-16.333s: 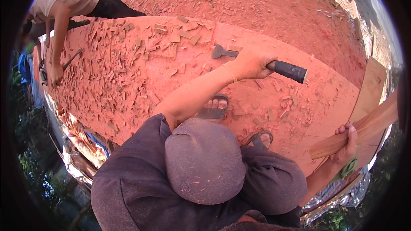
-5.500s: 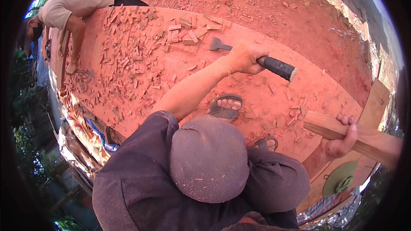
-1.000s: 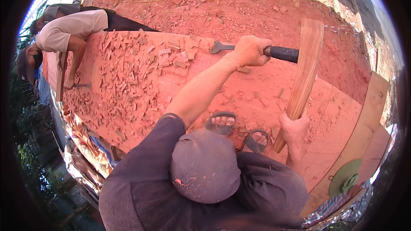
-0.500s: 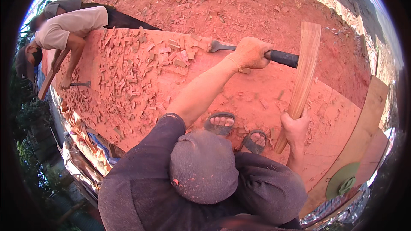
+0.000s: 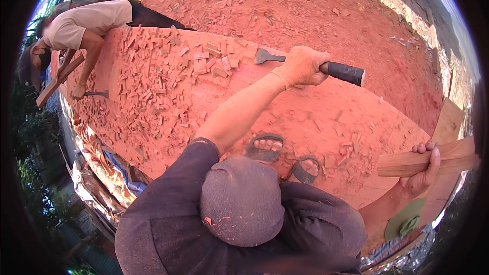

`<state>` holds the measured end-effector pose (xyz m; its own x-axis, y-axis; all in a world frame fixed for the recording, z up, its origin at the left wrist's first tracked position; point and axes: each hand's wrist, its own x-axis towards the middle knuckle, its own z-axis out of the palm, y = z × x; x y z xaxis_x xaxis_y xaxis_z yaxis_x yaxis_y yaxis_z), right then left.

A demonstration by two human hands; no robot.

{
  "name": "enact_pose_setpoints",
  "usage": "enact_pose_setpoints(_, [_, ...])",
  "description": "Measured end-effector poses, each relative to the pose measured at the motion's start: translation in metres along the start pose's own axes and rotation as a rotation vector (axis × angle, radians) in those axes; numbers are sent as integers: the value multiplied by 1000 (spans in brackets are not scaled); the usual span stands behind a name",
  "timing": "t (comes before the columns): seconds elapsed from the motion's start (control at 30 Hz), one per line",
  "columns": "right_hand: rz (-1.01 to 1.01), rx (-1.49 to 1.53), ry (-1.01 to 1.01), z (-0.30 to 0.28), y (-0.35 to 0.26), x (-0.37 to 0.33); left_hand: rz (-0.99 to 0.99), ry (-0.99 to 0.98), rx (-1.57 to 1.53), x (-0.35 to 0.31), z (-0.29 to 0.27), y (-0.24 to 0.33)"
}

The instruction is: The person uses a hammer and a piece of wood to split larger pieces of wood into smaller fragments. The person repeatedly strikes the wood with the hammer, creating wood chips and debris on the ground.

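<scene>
My left hand (image 5: 304, 67) is wrapped round a chisel (image 5: 346, 73) with a dark taped handle. Its flat steel blade lies at the far edge of a broad reddish wooden slab (image 5: 285, 114), with the handle end pointing right. Out to the right, my right hand (image 5: 424, 170) grips a wooden mallet (image 5: 407, 164), a plain squared length of wood held well apart from the chisel. Loose wood chips (image 5: 211, 63) cover the slab left of the blade. My sandalled feet (image 5: 267, 145) are on the slab.
At the far left another person (image 5: 94, 20) bends over the slab with a chisel (image 5: 97, 93) and a squared wooden bar (image 5: 58, 81). Chip-strewn red ground (image 5: 316, 18) lies beyond. A green round object (image 5: 405, 220) sits near my right forearm. Crumpled sheeting (image 5: 94, 168) borders the left side.
My right hand has swung the mallet away from the chisel's handle end, out to the right. My left hand keeps hold of the chisel, its handle now angled slightly differently.
</scene>
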<state>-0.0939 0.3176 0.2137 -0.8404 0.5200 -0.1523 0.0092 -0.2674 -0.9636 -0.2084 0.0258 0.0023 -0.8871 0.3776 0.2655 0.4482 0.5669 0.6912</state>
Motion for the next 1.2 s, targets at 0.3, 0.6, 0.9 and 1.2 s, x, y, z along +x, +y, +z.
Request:
enact_pose_setpoints(0.3, [399, -829, -227, -35, 134, -63, 18, -162, 160, -19, 12, -7])
enact_pose_setpoints(0.6, [215, -528, 187, -46, 47, -41, 10, -41, 42, 10, 6, -6])
enact_pose_setpoints(0.9, [328, -804, -319, -4, 106, -30, -26, 9, 92, 14, 3, -7])
enact_pose_setpoints(1.2, [314, -540, -67, -52, 57, -49, -10, -15, 5, -13, 7, 20])
